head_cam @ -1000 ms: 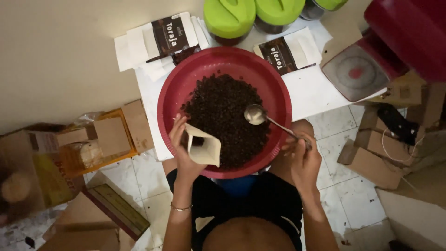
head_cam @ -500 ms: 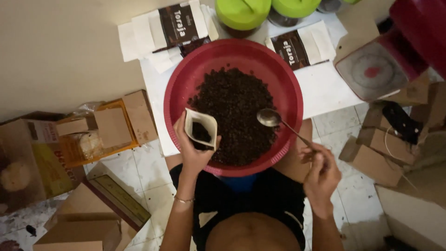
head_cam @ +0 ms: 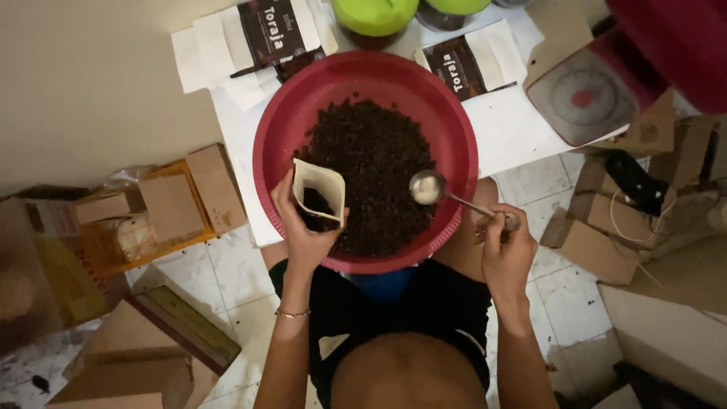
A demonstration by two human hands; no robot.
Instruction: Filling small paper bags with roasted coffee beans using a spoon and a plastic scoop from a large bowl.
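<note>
Since the earlier frame the pouch [head_cam: 319, 196] had been turned mouth-up and the spoon [head_cam: 428, 187] had been drawn back to the right, off the middle of the beans.

Nearest the body, at the near rim of the red basin [head_cam: 277, 132], the left hand [head_cam: 303, 231] was wrapped around the small white pouch, its fingers [head_cam: 284, 198] closed on the pouch's sides so that the mouth was held open; some dark beans could be seen inside. To the right of the basin's near rim, the right hand [head_cam: 506, 254] was closed on the handle end of the metal spoon, whose bowl was held over the basin's right side and looked empty or nearly so.

Filling would be judged best done with the pouch kept upright over the basin, so that spilled beans were caught, and with the spoon tipped close to the mouth.

Inside the basin the heap of coffee beans [head_cam: 375, 163] was piled. Beyond the basin, on the white worktop [head_cam: 507, 129], printed pouches [head_cam: 273, 30] were laid, green-lidded jars [head_cam: 376, 15] stood at the far edge, and a red kitchen scale [head_cam: 587, 98] was set to the right.
</note>
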